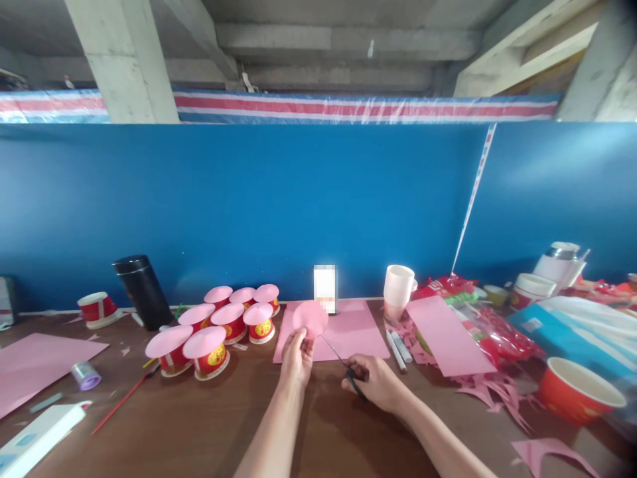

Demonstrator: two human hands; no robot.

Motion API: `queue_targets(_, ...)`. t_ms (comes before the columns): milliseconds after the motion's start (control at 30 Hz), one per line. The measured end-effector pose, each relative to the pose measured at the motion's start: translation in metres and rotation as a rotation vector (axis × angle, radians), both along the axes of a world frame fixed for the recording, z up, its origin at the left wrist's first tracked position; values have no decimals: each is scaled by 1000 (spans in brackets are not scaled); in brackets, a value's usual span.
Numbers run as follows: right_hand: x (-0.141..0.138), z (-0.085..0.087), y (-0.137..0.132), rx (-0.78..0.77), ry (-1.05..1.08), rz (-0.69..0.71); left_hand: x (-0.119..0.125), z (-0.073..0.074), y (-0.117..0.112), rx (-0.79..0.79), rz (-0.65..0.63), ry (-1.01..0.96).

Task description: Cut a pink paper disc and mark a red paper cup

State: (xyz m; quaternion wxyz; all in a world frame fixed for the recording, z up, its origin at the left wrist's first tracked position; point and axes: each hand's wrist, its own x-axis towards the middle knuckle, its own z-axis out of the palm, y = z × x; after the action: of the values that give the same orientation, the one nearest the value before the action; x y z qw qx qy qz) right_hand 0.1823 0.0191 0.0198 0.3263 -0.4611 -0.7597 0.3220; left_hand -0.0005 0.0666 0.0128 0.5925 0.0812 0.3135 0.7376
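Pink paper forms the thin round disc (311, 317) that your left hand (297, 358) pinches at its lower left rim, thumb toward you, raised above the brown wooden bench (338, 435) near its back edge. Your right hand (373, 382) is closed around the dark handles of the slim metal scissors (335, 349); their tip points at the disc's lower right rim, though you cannot tell from here whether it touches, or whether the blades are parted.

For a clean trim, pinch lightly, since thin paper will probably crease under a hard thumb. Feed the rim into the blades by turning the disc, and let the scissors stay steady; short snips should leave fewer corners. Work clear of the flat rectangular pink sheet (353, 332) along the bench's back edge, so the tip doesn't nick it, and mind that your left fingertips sit behind the disc, hidden from the cutting side
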Motion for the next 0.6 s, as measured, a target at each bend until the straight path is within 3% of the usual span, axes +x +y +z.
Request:
queue_targets(367,2,-9,7,-38,53,-85,7,3,-4,49,-112,-5)
queue_targets(600,8,-1,3,60,-243,-191,6,2,-3,65,-113,-35)
